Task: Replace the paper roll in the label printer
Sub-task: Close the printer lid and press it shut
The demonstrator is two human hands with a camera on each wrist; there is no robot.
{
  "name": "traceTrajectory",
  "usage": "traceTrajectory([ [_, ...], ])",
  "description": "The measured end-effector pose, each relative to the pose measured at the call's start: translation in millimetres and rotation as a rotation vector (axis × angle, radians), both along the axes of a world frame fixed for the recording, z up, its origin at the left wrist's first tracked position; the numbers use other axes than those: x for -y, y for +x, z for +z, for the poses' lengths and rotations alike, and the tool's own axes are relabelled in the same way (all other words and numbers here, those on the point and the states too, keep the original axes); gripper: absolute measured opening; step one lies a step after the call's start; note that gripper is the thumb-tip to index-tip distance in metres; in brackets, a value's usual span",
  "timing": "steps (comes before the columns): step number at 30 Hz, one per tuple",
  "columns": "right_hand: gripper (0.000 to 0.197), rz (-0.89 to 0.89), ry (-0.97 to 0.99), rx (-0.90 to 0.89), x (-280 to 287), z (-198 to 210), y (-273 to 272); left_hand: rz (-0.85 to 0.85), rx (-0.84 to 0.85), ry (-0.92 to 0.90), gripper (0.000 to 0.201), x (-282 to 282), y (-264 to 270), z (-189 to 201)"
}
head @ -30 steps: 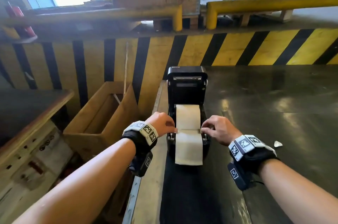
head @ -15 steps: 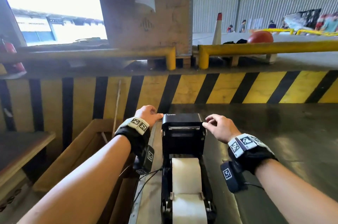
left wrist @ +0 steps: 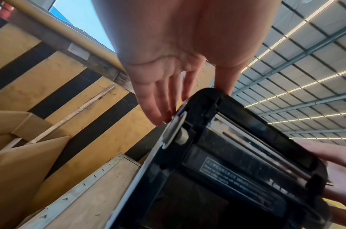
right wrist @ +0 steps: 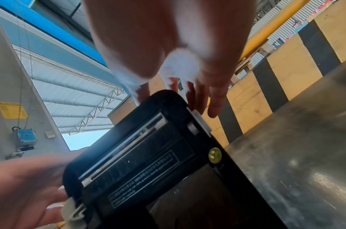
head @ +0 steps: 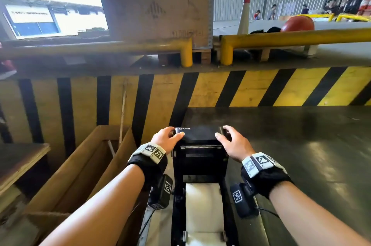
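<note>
The black label printer (head: 178, 195) stands at the left edge of the dark table with its lid (head: 200, 134) raised. White paper (head: 203, 205) lies in the open bay and runs out toward me between the guides. My left hand (head: 171, 133) grips the lid's left top corner, thumb on the outer face. My right hand (head: 228, 137) grips the right top corner the same way. The left wrist view shows my left fingers (left wrist: 160, 108) lying along the lid's (left wrist: 237, 147) side by a grey latch. In the right wrist view my right fingers (right wrist: 215, 102) lie beside the lid (right wrist: 140, 155).
An open cardboard box (head: 80, 165) sits low to the printer's left, beside a wooden bench (head: 20, 157). A yellow and black striped wall (head: 241, 89) rises right behind the printer, topped by yellow rails (head: 281, 37) and a wooden crate (head: 156, 4). The dark table (head: 301, 145) stretches to the right.
Both hands left the paper at the guides and moved up to the raised lid. They now grip its top corners, and the lid leans toward me, its top face showing.
</note>
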State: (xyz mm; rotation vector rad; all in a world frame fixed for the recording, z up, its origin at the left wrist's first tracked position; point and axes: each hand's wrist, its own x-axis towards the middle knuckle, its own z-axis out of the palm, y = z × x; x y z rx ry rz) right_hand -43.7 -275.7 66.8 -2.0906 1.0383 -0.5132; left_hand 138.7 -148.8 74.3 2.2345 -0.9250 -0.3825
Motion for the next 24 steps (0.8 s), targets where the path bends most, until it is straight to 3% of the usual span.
traceTrajectory([
  [9,0.056,0.014,-0.001,0.079,-31.9,2.3,-27.9,-0.018,-0.069,-0.049,0.059,-36.3,-31.4,1.8],
  [15,0.063,-0.017,-0.002,0.229,-66.8,-28.3,-65.5,-0.068,-0.154,-0.152,0.061,-78.4,-60.6,-14.2],
  [20,0.074,0.032,0.041,0.167,-85.1,-49.1,-93.8,-0.087,-0.141,-0.067,0.076,-106.0,-84.1,-30.8],
  [24,0.076,0.058,-0.003,0.104,-104.3,-63.7,-114.3,-0.122,-0.131,-0.016,0.071,-126.2,-105.3,-42.1],
])
